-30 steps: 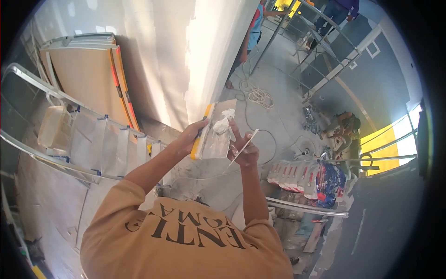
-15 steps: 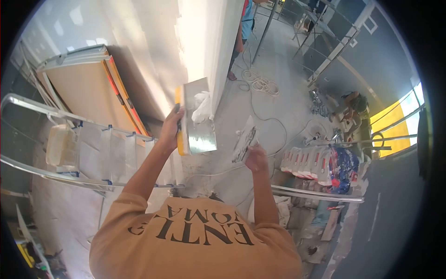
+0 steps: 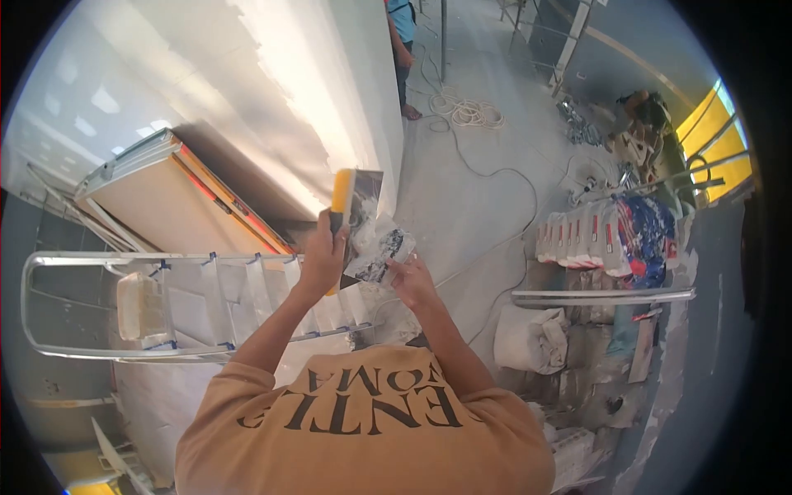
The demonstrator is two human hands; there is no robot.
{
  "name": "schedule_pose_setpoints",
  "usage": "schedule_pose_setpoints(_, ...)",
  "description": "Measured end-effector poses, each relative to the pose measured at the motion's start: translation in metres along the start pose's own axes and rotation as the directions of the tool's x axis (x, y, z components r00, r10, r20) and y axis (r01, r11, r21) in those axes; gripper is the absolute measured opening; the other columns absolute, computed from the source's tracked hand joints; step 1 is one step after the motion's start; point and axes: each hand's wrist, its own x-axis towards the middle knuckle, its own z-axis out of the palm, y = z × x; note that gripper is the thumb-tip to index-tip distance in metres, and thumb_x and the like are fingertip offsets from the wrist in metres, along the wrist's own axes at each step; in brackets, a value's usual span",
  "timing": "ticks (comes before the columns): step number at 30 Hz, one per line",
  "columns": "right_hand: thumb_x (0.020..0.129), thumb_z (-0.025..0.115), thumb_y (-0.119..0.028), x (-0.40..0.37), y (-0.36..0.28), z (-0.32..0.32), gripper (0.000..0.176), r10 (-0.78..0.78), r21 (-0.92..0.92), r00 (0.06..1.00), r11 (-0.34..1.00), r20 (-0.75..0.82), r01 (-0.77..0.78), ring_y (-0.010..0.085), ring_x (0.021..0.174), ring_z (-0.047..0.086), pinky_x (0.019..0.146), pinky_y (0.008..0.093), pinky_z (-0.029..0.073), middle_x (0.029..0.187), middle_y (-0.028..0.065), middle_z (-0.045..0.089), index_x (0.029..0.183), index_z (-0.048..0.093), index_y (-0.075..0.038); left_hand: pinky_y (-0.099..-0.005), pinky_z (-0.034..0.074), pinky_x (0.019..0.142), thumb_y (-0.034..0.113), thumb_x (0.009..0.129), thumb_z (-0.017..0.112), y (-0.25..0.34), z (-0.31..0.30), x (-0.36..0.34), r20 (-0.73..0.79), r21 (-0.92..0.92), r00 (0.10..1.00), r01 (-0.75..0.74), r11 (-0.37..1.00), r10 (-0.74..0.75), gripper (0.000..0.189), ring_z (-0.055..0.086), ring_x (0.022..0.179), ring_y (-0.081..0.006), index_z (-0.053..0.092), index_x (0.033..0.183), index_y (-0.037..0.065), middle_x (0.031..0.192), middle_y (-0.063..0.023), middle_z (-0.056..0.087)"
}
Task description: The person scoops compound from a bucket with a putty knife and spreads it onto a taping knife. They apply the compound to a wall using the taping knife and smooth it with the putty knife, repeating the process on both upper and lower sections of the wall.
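Note:
My left hand [image 3: 323, 257] is closed around the yellow-and-black grip of a wide steel filling knife [image 3: 368, 188], held upright and tilted. My right hand [image 3: 414, 282] grips a smaller putty knife [image 3: 388, 252], its face streaked with white paste and dark patches. The smaller blade lies across the lower part of the wide one, touching or very close to it. White paste shows where the blades overlap, but how much is on the wide blade is mostly hidden.
An aluminium stepladder [image 3: 210, 289] holding a plastic tub [image 3: 140, 307] stands left. Boards [image 3: 157, 198] lean on the white wall. Several bags [image 3: 582, 239] sit right, near a metal rail [image 3: 606, 297]. Cable coils [image 3: 472, 111] lie near a standing person [image 3: 403, 49].
The two knives have come together: the right hand moved left with the putty knife, and the wide knife turned more edge-on. The view has shifted, too.

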Motion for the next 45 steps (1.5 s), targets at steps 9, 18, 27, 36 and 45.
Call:
schedule_pose_setpoints(9, 0.092, 0.055, 0.013, -0.002, 0.025, -0.072, 0.051, 0.038, 0.224, 0.999, 0.974, 0.007, -0.039, 0.0214, 0.119, 0.062, 0.101, 0.0387, 0.052, 0.131, 0.0091, 0.061, 0.139, 0.046, -0.004, -0.0549, 0.046, 0.066, 0.024, 0.106, 0.046, -0.014, 0.033, -0.034, 0.337, 0.235, 0.915, 0.146, 0.961, -0.222, 0.036, 0.062, 0.081, -0.0519, 0.04, 0.131, -0.002, 0.083, -0.0334, 0.063)
schedule_pose_setpoints(18, 0.092, 0.056, 0.009, -0.028, -0.042, -0.025, 0.037, -0.357, -0.655, 0.932, 0.692, 0.054, 0.303, 0.0206, 0.115, 0.063, 0.099, 0.0352, 0.051, 0.121, 0.0102, 0.067, 0.125, 0.063, -0.006, -0.0377, 0.063, 0.082, 0.023, 0.104, 0.054, -0.122, 0.05, -0.062, 0.466, -0.657, 0.653, 0.707, 0.261, -0.596, 0.031, 0.073, 0.091, -0.0208, 0.055, 0.129, 0.005, 0.11, -0.0098, 0.069)
schedule_pose_setpoints(27, 0.083, 0.062, -0.003, -0.035, -0.044, -0.022, 0.052, -0.121, -0.505, 0.494, -0.315, 0.861, 0.803, 0.032, 0.127, 0.056, 0.113, 0.0479, 0.044, 0.137, 0.0115, 0.058, 0.134, 0.063, -0.015, -0.0443, 0.06, 0.093, 0.025, 0.106, 0.046, -0.078, 0.061, -0.052, 0.617, -0.741, 0.68, 0.672, -0.001, -0.396, 0.039, 0.067, 0.109, -0.0279, 0.045, 0.137, 0.0, 0.121, -0.017, 0.063)
schedule_pose_setpoints(36, 0.086, 0.058, -0.004, -0.037, -0.029, -0.041, 0.051, -0.095, -0.491, 0.489, -0.322, 0.867, 0.809, 0.0322, 0.13, 0.054, 0.114, 0.0467, 0.043, 0.14, 0.0107, 0.056, 0.135, 0.062, -0.015, -0.0429, 0.059, 0.094, 0.023, 0.106, 0.046, -0.08, 0.049, -0.086, 0.553, -0.768, 0.707, 0.638, 0.059, -0.441, 0.043, 0.066, 0.111, -0.0267, 0.039, 0.144, 0.005, 0.127, -0.0153, 0.059)
schedule_pose_setpoints(45, 0.092, 0.052, 0.004, -0.035, -0.036, -0.084, 0.043, -0.504, -0.926, 0.82, 0.095, 0.271, 0.365, 0.0267, 0.117, 0.064, 0.094, 0.0343, 0.051, 0.125, 0.014, 0.067, 0.134, 0.058, -0.005, -0.0389, 0.055, 0.096, 0.022, 0.105, 0.051, -0.103, 0.012, -0.075, 0.278, -0.841, 0.78, 0.479, 0.25, -0.56, 0.044, 0.063, 0.113, -0.0218, 0.042, 0.146, 0.009, 0.132, -0.0092, 0.059)
